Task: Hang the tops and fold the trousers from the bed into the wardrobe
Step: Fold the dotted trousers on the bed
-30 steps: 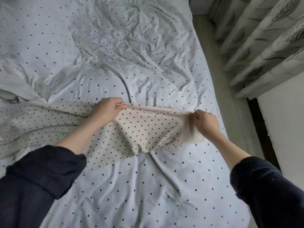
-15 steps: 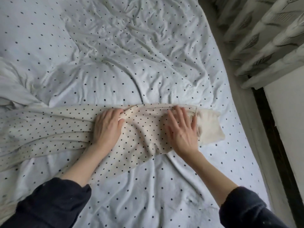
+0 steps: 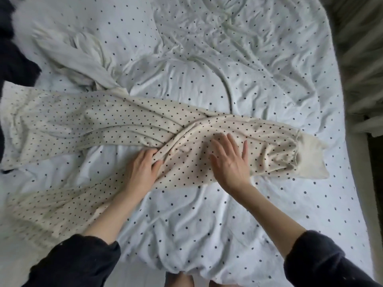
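Bedding, white duvet with dark dots (image 3: 207, 59), carries my cream dotted trousers (image 3: 128, 129) from nine to three o'clock. I should smooth legs parallel before folding. My right hand (image 3: 231, 162) presses flat, fingers spread; my left hand (image 3: 141, 172), earlier flat, now pinches a fold.

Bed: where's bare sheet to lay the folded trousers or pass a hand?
Free: the sheet beyond the trousers, out to the right edge, and the near patch between the two forearms. Crowded: the middle band, where the trousers run left to right under the left hand and right hand; a white garment and dark cloth fill the far left.
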The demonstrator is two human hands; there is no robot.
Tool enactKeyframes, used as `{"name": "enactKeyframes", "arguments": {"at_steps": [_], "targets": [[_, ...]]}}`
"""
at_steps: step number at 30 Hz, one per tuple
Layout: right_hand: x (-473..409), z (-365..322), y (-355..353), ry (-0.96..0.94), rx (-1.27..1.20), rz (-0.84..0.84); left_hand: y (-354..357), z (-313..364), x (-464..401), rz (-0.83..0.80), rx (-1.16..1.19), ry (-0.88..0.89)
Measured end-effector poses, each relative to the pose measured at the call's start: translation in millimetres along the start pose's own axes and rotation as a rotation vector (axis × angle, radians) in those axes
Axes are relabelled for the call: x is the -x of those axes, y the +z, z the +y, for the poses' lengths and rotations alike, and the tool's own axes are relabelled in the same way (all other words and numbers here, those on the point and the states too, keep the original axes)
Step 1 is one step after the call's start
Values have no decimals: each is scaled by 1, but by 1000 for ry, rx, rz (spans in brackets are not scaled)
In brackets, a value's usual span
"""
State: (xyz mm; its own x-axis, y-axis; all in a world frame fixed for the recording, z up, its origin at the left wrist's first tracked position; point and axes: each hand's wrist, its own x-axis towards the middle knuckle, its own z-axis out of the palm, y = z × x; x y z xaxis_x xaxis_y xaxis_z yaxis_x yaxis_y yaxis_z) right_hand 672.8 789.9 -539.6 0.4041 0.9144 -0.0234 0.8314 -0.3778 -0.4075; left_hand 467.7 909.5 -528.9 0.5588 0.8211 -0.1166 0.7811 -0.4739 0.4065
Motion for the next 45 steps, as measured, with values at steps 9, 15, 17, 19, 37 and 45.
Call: {"name": "enactKeyframes", "arguments": {"at_steps": [9,15,17,19,37,45], "targets": [[-13,-119,42,-416,226,3,-29,-83,51,69,-177,-27],[-19,-188,81,-489,260,-29,-44,-133,61,-77,-110,67],[-22,-204,87,-486,267,-53,-51,-143,60,-97,-21,55],[-24,-214,87,-482,261,-65,-60,-146,56,-91,94,17],[-95,-239,56,-140,-70,85,-157,-234,23,-39,-134,-355],[-128,-268,80,-104,41,-66,-189,-273,23,42,-192,-476]]}}
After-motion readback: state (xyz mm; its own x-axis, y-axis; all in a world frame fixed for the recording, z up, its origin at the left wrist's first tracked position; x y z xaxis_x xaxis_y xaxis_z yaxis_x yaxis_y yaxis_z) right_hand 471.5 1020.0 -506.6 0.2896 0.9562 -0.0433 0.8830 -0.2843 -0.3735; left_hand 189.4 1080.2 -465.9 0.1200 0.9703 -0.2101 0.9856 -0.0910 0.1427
